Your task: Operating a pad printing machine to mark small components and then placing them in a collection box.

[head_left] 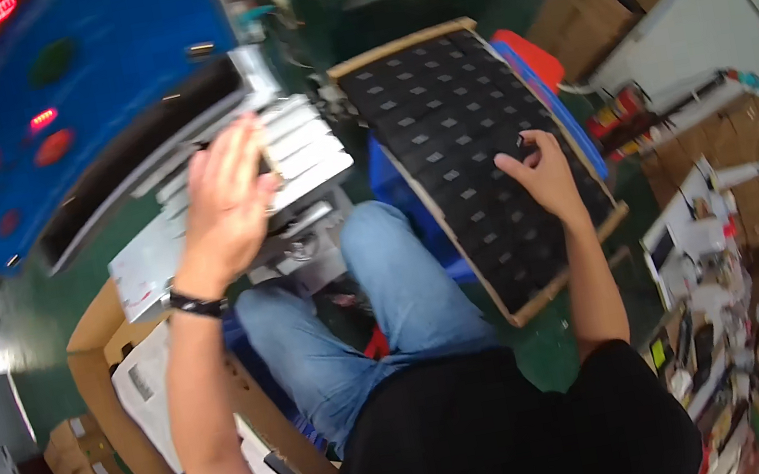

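Note:
My left hand (226,203), with a black wristband (196,304) at its wrist, is over the ribbed white metal bed (306,138) of a blue machine. Its fingers are stretched out and smeared by motion; something small and dark shows beside the thumb, and I cannot tell whether it is held. To the right, my right hand (546,172) hovers above a black tray (446,154) with rows of small grey rectangles. Thumb and forefinger curl toward each other, with a small dark piece (521,142) at the fingertips.
The blue machine housing (121,39) rises at the far left. Under the tray stands a blue crate (395,178). An open cardboard box (102,387) holding papers is by my left leg. Shelves with mixed parts (702,282) and cartons (579,14) line the right side.

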The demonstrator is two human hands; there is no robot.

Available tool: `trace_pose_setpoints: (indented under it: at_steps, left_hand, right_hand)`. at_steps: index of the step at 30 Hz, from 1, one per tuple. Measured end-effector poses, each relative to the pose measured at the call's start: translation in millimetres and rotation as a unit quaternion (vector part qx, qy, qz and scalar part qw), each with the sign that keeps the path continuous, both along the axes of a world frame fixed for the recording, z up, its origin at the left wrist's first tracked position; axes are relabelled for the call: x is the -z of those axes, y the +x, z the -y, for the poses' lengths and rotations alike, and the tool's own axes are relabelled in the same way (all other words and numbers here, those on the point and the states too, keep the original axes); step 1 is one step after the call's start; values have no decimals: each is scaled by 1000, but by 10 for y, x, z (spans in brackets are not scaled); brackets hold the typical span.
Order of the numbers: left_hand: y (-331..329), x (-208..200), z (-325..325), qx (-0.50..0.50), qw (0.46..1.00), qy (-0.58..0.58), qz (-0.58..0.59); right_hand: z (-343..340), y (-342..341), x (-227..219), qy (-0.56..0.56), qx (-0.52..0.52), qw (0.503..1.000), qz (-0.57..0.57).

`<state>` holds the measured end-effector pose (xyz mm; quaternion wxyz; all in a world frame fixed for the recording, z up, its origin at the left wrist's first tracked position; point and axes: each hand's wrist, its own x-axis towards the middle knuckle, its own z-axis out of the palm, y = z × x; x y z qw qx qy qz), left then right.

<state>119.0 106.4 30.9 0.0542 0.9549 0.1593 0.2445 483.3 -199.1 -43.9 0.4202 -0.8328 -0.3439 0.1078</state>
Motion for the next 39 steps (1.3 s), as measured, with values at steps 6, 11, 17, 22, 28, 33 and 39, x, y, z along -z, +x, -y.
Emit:
trace_pose_setpoints:
  at_steps: [6, 11, 17, 22, 28, 33, 39]
  left_hand:
    - [43, -211, -10, 17, 999, 9, -29]
    - [61, -264, -51, 22, 996, 44, -68]
    - [-59, -173, 269, -17, 998, 59, -19]
    - [-484, -25, 605, 11, 995, 94, 39]
    - [-397, -64, 246, -130, 934, -275, 185]
    - [-220, -109, 103, -103, 895, -399, 170]
    - [-173, -112, 26, -123, 840, -501, 168]
  right_hand:
    - [577, 309, 455, -79, 133, 972, 176]
    - [447, 297, 735, -173, 154, 934, 271]
    - [129, 174, 770, -178, 146, 905, 357]
    - [406, 244, 649, -80, 111, 940, 314]
    - [-319, -261, 109, 107, -41, 972, 206]
    - [-1198, -1419, -511, 271, -264, 914, 149]
    - [-1940, -1864, -338, 386, -238, 889, 66]
